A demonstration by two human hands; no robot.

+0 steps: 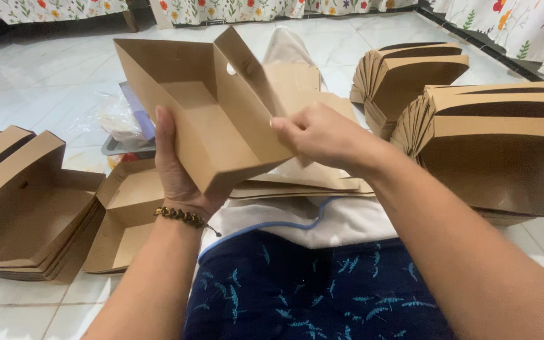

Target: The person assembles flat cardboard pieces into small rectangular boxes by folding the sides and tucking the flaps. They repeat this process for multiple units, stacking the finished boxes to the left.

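Observation:
I hold a brown cardboard food box (pixel 203 107) up over my lap, tilted with its open side towards me. My left hand (pixel 174 167), with a beaded bracelet at the wrist, grips the box's near bottom edge. My right hand (pixel 319 135) pinches the box's side flap at its right edge. Under the box, a small pile of flat unfolded box blanks (pixel 310 182) lies on my lap.
At left sit a nested stack of folded boxes (pixel 23 208) and one open folded box (pixel 127 220). At right, two fanned stacks of folded boxes (pixel 492 145) (pixel 404 75) rest on the white tiled floor. A tray with plastic wrap (pixel 124 126) lies behind the held box.

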